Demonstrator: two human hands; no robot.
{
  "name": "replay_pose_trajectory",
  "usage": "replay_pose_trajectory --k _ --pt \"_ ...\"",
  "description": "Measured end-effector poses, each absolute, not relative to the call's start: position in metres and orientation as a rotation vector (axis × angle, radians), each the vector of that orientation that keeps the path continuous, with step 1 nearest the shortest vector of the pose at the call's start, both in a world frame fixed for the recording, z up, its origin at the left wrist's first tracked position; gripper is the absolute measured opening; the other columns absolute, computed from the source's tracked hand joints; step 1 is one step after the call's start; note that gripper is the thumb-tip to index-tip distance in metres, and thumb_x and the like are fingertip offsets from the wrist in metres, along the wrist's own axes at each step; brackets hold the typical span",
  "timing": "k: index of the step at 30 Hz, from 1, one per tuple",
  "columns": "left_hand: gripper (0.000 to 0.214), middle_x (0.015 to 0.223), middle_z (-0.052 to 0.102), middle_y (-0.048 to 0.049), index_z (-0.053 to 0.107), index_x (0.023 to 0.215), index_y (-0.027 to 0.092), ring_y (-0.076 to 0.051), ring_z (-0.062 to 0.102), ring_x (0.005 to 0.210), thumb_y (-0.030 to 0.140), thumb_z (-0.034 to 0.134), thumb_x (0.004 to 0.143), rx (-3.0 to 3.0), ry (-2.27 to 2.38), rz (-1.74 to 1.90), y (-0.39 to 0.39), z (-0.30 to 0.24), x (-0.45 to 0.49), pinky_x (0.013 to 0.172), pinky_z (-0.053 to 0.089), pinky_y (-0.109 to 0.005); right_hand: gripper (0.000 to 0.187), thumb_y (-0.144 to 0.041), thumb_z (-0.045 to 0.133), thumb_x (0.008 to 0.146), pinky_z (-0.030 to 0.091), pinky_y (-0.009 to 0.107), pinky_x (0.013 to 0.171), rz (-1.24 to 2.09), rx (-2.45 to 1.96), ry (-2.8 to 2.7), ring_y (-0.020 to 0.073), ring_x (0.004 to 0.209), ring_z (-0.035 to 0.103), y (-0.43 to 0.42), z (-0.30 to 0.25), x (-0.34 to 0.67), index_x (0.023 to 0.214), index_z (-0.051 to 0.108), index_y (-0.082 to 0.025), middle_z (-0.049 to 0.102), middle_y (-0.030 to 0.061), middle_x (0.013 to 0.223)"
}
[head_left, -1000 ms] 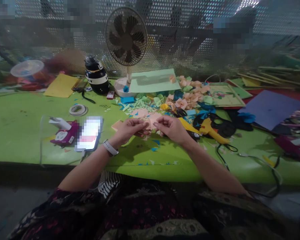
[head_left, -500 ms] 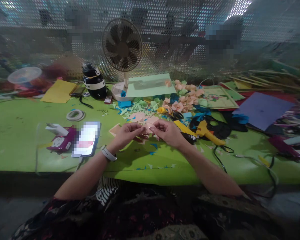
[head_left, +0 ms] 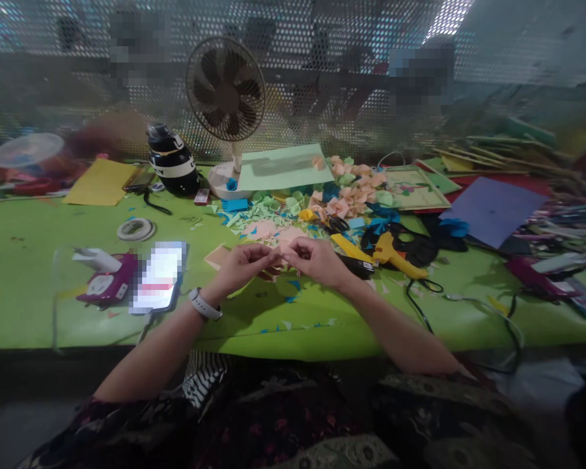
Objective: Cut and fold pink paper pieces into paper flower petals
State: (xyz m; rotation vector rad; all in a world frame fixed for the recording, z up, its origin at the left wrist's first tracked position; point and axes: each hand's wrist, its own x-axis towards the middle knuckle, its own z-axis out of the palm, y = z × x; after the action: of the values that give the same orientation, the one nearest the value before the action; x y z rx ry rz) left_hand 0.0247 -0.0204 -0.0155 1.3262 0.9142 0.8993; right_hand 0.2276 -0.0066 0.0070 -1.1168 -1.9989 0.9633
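In the middle of the head view both hands meet over a small piece of peach paper (head_left: 281, 250). My left hand (head_left: 245, 267), with a white watch on its wrist, pinches the paper from the left. From the right, my right hand (head_left: 316, 262) grips it between thumb and fingertips. Fingers cover most of the piece, so its exact shape is hidden. Square peach paper (head_left: 217, 256) lies beside the left hand. Behind the fingers spread peach and green paper scraps (head_left: 264, 229), with a heap of folded paper pieces (head_left: 359, 185) farther back.
A yellow glue gun (head_left: 395, 257) and a stapler-like black and yellow tool (head_left: 354, 257) lie to the right. On the left are a phone (head_left: 159, 277), a tape roll (head_left: 135, 229) and a purple pouch-like item (head_left: 108, 283). A fan (head_left: 226, 91) and a black bottle (head_left: 172, 163) stand behind.
My hands have drawn closer together on the peach paper, and the right fingers now cover more of it. The whole view has shifted a little, so the table's things appear farther left.
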Motion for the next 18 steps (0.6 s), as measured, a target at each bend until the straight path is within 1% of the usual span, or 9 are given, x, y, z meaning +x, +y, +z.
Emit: replay_pose_trajectory --k 4,9,14,18 --pt "0.038 0.087 0.076 -0.0094 0.072 0.091 0.014 -0.02 0.075 0.079 0.051 0.075 0.079 1.324 0.901 0.908 -0.0203 -0.0142 0.0231 0.069 0.063 -0.031 0.023 -0.038 0.06 0.081 0.036 0.024 0.051 1.009 -1.129 -1.967 0.0099 0.053 0.045 -0.0085 0.0062 0.2269 0.071 0.053 -0.019 0.05 -0.0031 0.061" --pt "0.04 0.086 0.076 -0.009 0.072 0.091 0.014 -0.019 0.075 0.078 0.051 0.076 0.077 1.308 0.91 0.904 -0.0213 -0.012 0.0236 0.069 0.063 -0.029 0.024 -0.04 0.06 0.081 0.04 0.024 0.05 1.109 -1.119 -1.925 0.0104 0.053 0.05 -0.0088 0.0049 0.226 0.073 0.053 -0.019 0.055 -0.0015 0.066" --pt "0.037 0.078 0.074 -0.0058 0.071 0.086 0.015 -0.016 0.073 0.071 0.05 0.077 0.076 1.321 0.923 0.898 -0.0214 -0.0113 0.023 0.065 0.062 -0.026 0.023 -0.037 0.059 0.082 0.036 0.024 0.052 0.975 -1.109 -1.95 0.0098 0.056 0.045 -0.0089 0.0022 0.2242 0.069 0.052 -0.019 0.05 -0.0022 0.063" --pt "0.039 0.078 0.073 -0.005 0.07 0.086 0.014 -0.017 0.073 0.071 0.051 0.078 0.075 1.335 0.932 0.9 -0.0204 -0.0106 0.0217 0.064 0.062 -0.026 0.022 -0.038 0.06 0.083 0.037 0.024 0.052 0.969 -1.097 -1.941 0.0102 0.057 0.045 -0.0087 0.0009 0.2239 0.073 0.054 -0.018 0.052 -0.0016 0.064"
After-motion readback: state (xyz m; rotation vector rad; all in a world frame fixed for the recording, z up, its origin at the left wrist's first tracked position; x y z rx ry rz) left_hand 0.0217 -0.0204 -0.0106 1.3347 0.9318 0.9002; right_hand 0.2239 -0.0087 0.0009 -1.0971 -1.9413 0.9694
